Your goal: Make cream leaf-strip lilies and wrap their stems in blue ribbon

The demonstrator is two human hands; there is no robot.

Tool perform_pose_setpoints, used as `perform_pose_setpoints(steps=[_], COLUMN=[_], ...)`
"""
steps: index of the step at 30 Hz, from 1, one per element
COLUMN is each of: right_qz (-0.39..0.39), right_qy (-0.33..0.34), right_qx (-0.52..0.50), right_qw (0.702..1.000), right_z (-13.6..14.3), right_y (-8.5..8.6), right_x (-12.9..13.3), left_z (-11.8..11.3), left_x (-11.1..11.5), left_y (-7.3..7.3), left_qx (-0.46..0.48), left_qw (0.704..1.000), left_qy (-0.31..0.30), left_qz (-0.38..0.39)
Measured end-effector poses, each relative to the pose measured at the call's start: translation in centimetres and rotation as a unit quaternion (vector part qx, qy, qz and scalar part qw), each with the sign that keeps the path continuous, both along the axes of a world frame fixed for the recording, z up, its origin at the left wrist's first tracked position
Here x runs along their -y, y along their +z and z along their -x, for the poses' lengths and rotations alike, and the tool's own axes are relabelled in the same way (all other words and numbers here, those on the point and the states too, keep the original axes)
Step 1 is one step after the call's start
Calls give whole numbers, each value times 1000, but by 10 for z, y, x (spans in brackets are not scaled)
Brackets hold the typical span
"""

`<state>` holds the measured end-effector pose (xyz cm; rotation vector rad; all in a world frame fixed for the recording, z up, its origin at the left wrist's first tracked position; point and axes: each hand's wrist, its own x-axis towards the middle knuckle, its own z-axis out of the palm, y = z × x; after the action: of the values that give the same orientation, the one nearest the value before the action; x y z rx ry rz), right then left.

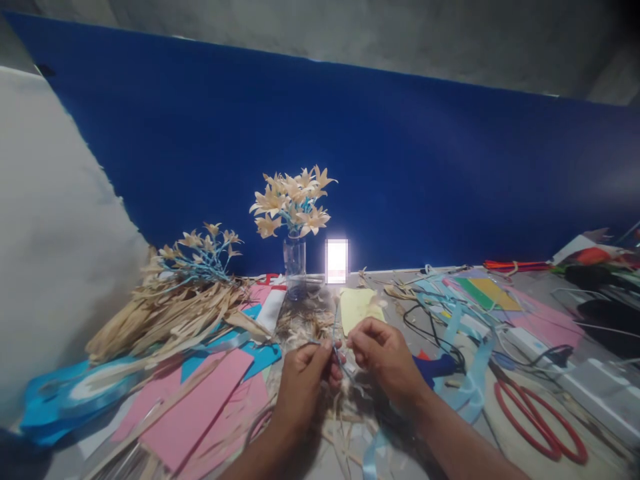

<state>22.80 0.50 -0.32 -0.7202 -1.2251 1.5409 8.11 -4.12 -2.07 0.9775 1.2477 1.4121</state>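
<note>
Low over the middle of the littered table, my left hand (311, 365) is closed on a thin stem (336, 327) that rises from between its fingers. Just to its right, my right hand (383, 353) has thumb and forefinger pinched together; what they hold, if anything, is too small to make out. Behind the hands stands a clear vase (295, 267) with cream flowers (295, 197) on light blue stems. A pale yellow paper (353, 310) lies just beyond my right hand. Shredded dry husk (300, 323) is scattered beyond my left hand.
At left, more flowers (210, 250) rest on a heap of dried husks (165, 320), near pink paper (200, 407) and a blue ribbon roll (75, 400). Red-handled scissors (540, 420), light blue ribbon (475, 380), a blue-handled tool (437, 368) and a white power strip (580, 373) lie at right.
</note>
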Motion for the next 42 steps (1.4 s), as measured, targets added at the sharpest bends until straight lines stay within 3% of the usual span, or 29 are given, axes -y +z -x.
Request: perform_pose_setpoints(steps=[3,6,12,17,26,32,42], right_qz=[78,73,-108,-147,-83,-95,-15], right_qy=[-57,-111,-272,-306,-192,-164,-118], right_qx=[-132,-173,-45,5,63,139,1], right_qw=[987,976,955,941,976,972,993], right_z=[-1,-5,-10,-8,16,15,20], right_y=[-2,-3,3,5,-10,-12,-13], right_x=[-9,-17,-13,-9,7,7,6], left_z=[0,-2,-1,0,-4,-4,-5], left_x=[-2,-3,-3,-4,-2,-1,-3], left_y=[2,3,1,1,-1,4,-4], left_qx=[10,28,0,-44,8,10,22], left_qw=[1000,999,996,993,993,993,996], left_qy=[11,28,85,112,108,115,86], left_qz=[11,26,5,-21,-45,-33,-12])
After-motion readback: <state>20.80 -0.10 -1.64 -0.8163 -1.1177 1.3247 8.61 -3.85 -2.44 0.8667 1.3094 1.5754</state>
